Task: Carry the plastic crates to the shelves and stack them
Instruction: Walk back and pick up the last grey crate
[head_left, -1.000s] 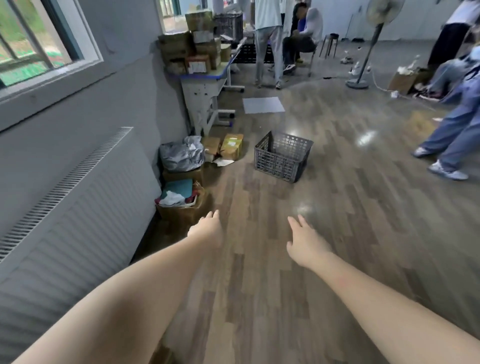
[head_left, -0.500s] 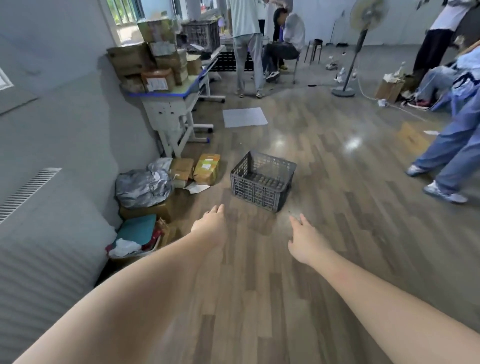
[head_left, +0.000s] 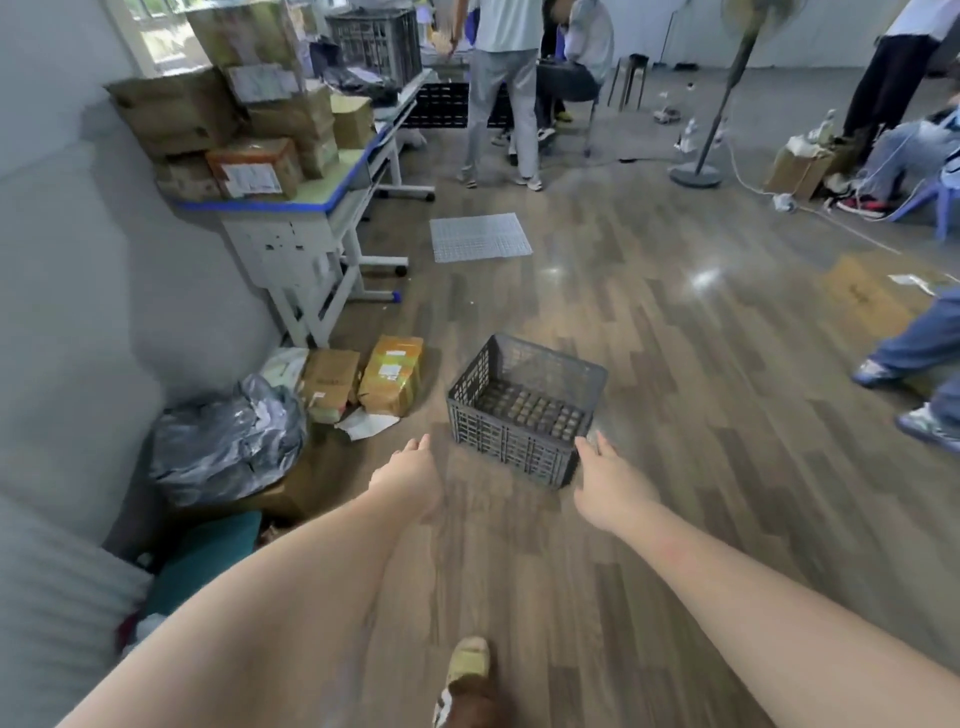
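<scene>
Fingers loose on both hands, left hand (head_left: 408, 475) and right hand (head_left: 608, 483), reaching toward the grey crate (head_left: 524, 410) (it sits on the wooden floor (head_left: 675, 364)), holding nothing

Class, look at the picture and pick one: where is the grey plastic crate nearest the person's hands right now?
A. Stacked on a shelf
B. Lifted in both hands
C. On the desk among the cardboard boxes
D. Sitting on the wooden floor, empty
D: the grey plastic crate sits on the wooden floor with nothing inside it, while the left hand and right hand reach toward it, with no grip on it yet.
</scene>
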